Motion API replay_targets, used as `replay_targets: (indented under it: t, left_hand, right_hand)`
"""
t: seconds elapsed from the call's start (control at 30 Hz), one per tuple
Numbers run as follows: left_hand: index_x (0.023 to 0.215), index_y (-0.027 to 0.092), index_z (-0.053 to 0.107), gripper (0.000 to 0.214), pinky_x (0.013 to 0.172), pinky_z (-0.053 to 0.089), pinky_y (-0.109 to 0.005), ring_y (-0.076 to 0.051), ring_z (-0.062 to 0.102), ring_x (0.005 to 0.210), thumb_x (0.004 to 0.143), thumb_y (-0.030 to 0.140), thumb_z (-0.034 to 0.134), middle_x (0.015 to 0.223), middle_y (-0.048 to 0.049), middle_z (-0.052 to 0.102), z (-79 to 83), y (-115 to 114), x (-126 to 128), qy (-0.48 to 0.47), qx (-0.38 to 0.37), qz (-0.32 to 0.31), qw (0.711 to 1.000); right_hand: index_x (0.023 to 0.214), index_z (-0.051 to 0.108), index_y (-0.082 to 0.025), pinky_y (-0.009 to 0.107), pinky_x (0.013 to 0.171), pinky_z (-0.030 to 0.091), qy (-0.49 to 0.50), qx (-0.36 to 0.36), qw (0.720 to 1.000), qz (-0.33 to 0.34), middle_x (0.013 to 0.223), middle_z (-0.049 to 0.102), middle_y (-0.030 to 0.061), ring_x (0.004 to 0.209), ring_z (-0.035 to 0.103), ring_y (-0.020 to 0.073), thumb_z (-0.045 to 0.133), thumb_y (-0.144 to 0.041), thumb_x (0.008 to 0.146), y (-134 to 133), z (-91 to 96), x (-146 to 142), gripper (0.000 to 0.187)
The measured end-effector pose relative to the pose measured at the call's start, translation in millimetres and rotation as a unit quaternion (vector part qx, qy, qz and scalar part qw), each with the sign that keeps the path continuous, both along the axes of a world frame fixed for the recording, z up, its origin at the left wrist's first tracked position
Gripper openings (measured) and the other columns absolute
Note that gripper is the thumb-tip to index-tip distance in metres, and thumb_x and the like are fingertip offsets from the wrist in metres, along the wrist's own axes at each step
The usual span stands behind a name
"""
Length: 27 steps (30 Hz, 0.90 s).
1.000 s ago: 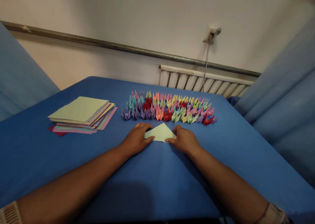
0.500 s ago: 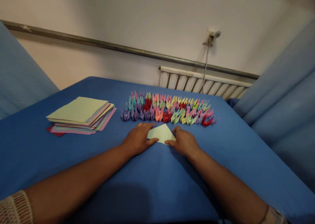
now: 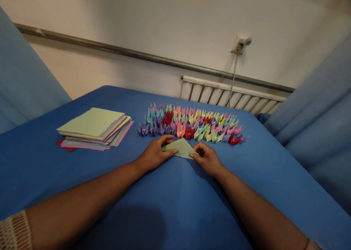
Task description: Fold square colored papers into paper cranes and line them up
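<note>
A pale green sheet of folded paper (image 3: 181,148), roughly triangular with its point facing away from me, is between my hands just above the blue cloth. My left hand (image 3: 157,150) grips its left corner, thumb on top and fingers behind. At the opposite corner, my right hand (image 3: 207,157) pinches the paper between thumb and curled fingers. Just beyond the paper stand rows of small folded paper cranes (image 3: 192,123) in purple, red, pink, yellow, green and blue.
To the left lies a stack of coloured paper sheets (image 3: 93,123), a pale yellow-green one on top. A blue cloth covers the table (image 3: 175,213). Behind it are a radiator (image 3: 208,92), a metal rail (image 3: 137,56) and a wall socket (image 3: 240,45). Blue curtains (image 3: 323,107) hang at both sides.
The paper has tilted and its near edge now looks raised. My right fingers have curled into a pinch at its corner. The whole view has shifted slightly.
</note>
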<state>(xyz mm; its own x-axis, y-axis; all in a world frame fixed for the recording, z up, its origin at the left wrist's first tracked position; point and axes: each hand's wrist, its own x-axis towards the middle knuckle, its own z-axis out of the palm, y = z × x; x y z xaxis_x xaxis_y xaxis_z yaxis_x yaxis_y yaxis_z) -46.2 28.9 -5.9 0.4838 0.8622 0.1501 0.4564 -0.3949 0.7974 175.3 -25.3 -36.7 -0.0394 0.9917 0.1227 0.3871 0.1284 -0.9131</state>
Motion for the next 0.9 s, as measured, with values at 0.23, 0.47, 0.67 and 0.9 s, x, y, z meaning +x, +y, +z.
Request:
replay_targets:
  t: [0.23,0.47,0.67,0.9]
  left_hand:
    - [0.085,0.017,0.068,0.026,0.068,0.050,-0.028,-0.017,0.061,0.073,0.080,0.041,0.059,0.078,-0.0004,0.067,8.6,-6.6,0.2,-0.054,-0.047,-0.009,0.997]
    - [0.088,0.018,0.069,0.023,0.071,0.050,-0.028,-0.017,0.061,0.075,0.081,0.037,0.059,0.080,-0.0003,0.068,13.0,-16.3,1.6,-0.038,-0.022,-0.036,0.998]
    - [0.087,0.018,0.069,0.027,0.068,0.049,-0.028,-0.017,0.060,0.073,0.083,0.042,0.057,0.079,-0.0009,0.068,14.2,-14.9,-0.2,-0.032,-0.037,-0.031,0.998]
    - [0.086,0.018,0.067,0.024,0.068,0.048,-0.027,-0.016,0.060,0.073,0.081,0.039,0.059,0.079,0.0004,0.067,15.8,-15.0,0.4,-0.037,-0.022,-0.009,0.999]
  right_hand:
    - [0.089,0.057,-0.022,0.025,0.067,0.043,0.051,0.005,0.998,0.043,0.078,0.060,-0.0015,0.072,0.055,0.0151,0.066,-0.040,0.078,-9.5,14.0,-0.2,0.023]
    - [0.072,0.063,-0.020,0.025,0.060,0.040,-0.008,0.041,0.999,0.000,0.068,0.055,0.0004,0.064,0.051,0.0147,0.056,-0.042,0.086,-14.4,21.5,-0.9,0.026]
    - [0.069,0.059,-0.021,0.024,0.056,0.037,-0.003,0.043,0.999,-0.008,0.065,0.051,-0.0009,0.060,0.047,0.0132,0.055,-0.043,0.086,-15.3,20.9,-0.6,0.028]
    - [0.069,0.060,-0.020,0.023,0.054,0.035,0.011,0.054,0.998,-0.017,0.063,0.050,-0.0016,0.059,0.045,0.0120,0.058,-0.042,0.085,-13.6,15.2,0.4,0.028]
